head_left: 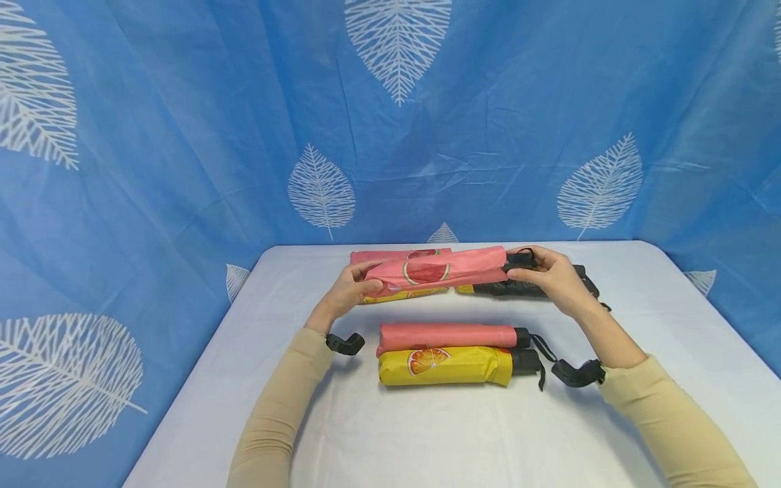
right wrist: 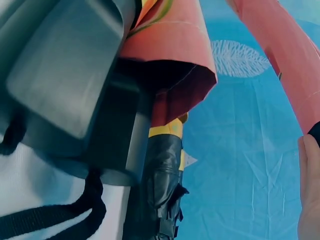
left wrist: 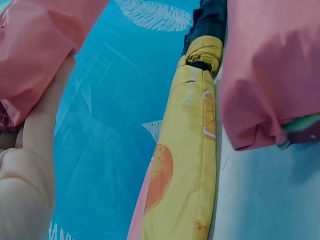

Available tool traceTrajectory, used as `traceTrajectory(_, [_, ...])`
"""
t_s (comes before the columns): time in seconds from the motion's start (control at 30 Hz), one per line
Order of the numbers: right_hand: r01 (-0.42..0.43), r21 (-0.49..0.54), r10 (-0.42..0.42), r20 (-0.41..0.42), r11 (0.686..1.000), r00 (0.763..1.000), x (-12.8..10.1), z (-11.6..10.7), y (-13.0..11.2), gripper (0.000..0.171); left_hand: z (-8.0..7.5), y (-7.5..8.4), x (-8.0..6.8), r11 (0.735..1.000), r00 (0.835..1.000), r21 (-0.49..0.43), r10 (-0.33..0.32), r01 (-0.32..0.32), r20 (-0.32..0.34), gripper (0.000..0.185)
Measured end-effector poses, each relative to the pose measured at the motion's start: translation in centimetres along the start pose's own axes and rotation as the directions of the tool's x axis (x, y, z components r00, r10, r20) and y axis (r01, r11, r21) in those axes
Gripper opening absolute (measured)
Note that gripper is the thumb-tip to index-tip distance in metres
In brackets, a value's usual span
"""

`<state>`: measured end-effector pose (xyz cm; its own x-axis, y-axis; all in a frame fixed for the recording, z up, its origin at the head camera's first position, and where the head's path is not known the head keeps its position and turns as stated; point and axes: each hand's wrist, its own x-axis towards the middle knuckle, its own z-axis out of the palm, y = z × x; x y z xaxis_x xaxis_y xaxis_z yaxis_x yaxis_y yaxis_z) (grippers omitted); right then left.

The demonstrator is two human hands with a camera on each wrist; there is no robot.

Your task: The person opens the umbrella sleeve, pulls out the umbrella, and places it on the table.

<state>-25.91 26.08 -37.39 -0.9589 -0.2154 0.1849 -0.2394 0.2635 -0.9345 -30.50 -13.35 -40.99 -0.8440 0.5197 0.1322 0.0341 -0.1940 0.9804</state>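
A pink folded umbrella (head_left: 464, 266) with a watermelon print is held raised above the back of the table. My left hand (head_left: 349, 291) pinches its left end, thumb in front. At the other end, my right hand (head_left: 555, 278) grips the black handle (head_left: 520, 260). Behind and below it lie another pink watermelon umbrella (head_left: 366, 257) and a yellow orange-print umbrella (left wrist: 187, 135), both partly hidden. A black, crinkled length (right wrist: 162, 170) continues from a yellow band on the right.
Nearer the front, a pink umbrella (head_left: 445, 335) lies beside a yellow umbrella (head_left: 466, 366) with an orange slice print. Their black handles and wrist straps (head_left: 543, 347) point right. A blue leaf-patterned cloth (head_left: 488, 135) hangs behind the white table (head_left: 427, 440).
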Motion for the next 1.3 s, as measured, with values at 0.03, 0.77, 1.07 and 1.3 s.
traceTrajectory(0.03, [0.000,0.029,0.000,-0.009,1.000,1.000,0.0,0.1,0.0,0.038,-0.1,0.1,0.0,1.000,1.000,-0.004,0.004,-0.004,0.006,0.072])
traceTrajectory(0.77, [0.074,0.529,-0.043,-0.071,0.845,0.997,-1.3,-1.1,1.9,0.031,-2.3,1.9,-2.3,0.990,0.999,0.139,-0.010,0.016,-0.048,0.054])
traceTrajectory(1.07, [0.115,0.574,-0.090,-0.073,0.811,0.993,-1.9,-2.3,2.7,0.033,-2.6,2.2,-2.8,0.985,0.998,0.171,-0.012,0.023,-0.068,0.043])
traceTrajectory(1.3, [0.138,0.582,-0.110,-0.083,0.802,0.990,-2.3,-3.5,3.2,0.033,-2.9,2.0,-2.8,0.992,0.998,0.127,-0.015,0.023,-0.059,0.039])
